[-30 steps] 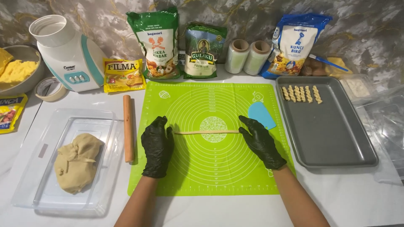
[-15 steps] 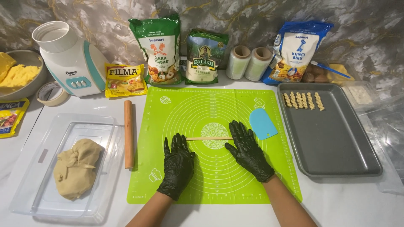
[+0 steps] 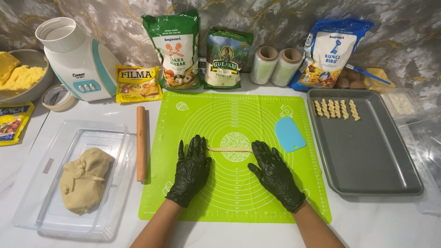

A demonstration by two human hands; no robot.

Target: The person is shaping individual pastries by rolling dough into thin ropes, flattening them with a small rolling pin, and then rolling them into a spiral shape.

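Note:
Both my hands wear black gloves and lie flat on a green silicone mat (image 3: 257, 115). A thin rope of pale dough (image 3: 229, 149) stretches between them. My left hand (image 3: 192, 170) covers the rope's left end with its fingers spread. My right hand (image 3: 274, 174) presses on the right end. A blue plastic scraper (image 3: 289, 134) lies on the mat just beyond my right hand. A wooden rolling pin (image 3: 141, 142) rests along the mat's left edge.
A clear tray (image 3: 50, 151) at the left holds a lump of dough (image 3: 85, 179). A grey baking pan (image 3: 367, 156) at the right carries several twisted dough pieces (image 3: 335, 109). Flour and sugar bags, two film rolls, a blender and a bowl line the back wall.
Both hands have moved closer together along the rope, which now shows shorter between them. The view has shifted slightly.

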